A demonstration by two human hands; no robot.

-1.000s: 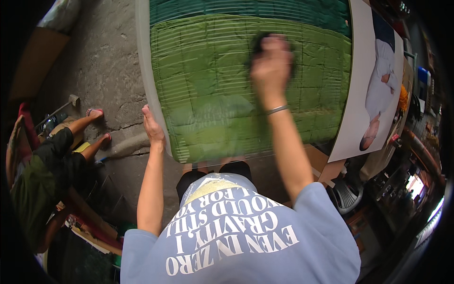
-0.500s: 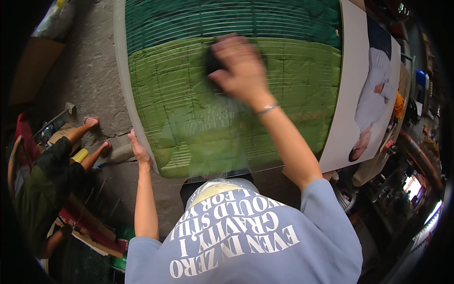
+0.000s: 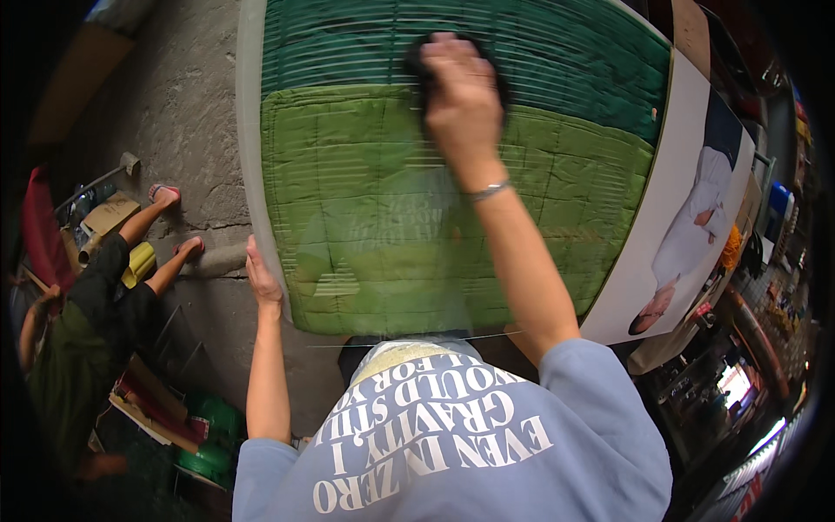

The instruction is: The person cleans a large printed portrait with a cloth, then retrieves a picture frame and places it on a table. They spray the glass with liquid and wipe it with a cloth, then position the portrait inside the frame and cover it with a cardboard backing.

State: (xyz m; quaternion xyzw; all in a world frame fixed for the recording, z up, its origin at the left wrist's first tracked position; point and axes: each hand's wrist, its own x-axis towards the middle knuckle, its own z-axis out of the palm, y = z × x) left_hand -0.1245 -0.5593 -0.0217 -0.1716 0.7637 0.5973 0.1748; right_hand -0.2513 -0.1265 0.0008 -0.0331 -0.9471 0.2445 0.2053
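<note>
A large flat panel lies before me, light green quilted fabric [image 3: 348,200] below and darker green [image 3: 565,61] above, under a shiny clear surface that mirrors my shirt. My right hand [image 3: 461,96] presses a dark cloth [image 3: 416,61] on it where the two greens meet. My left hand [image 3: 261,278] rests against the panel's white left edge [image 3: 248,130], fingers flat along it, holding nothing.
A printed poster [image 3: 687,235] lies under the panel's right side. Another person [image 3: 96,304] sits on the concrete floor at the left, bare feet toward the panel, with cardboard and tools around. Green containers [image 3: 213,435] stand at the lower left. Cluttered shelves fill the right.
My right hand has swept the dark cloth leftward over the panel, then up to the line between the greens. My left hand has stayed on the left edge.
</note>
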